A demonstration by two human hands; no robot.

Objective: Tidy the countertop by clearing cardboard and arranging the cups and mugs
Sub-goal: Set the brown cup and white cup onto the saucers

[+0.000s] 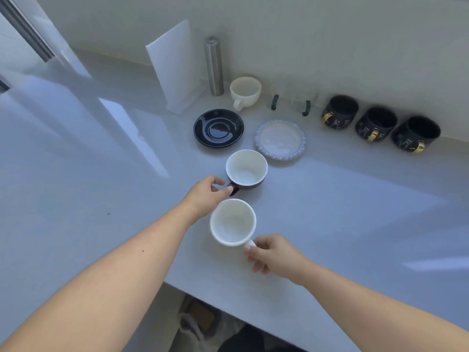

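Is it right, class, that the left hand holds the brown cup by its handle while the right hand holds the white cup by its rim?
Not quite. In the head view the right hand holds the white cup by its handle, not its rim. The left hand does hold the brown cup by its handle.

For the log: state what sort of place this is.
Probably a home kitchen or coffee corner: a pale countertop against a wall, three black mugs lined up, and a black saucer.

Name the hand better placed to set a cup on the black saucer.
Left, probably. The left hand already pinches the brown cup by its handle, just in front of the black saucer.
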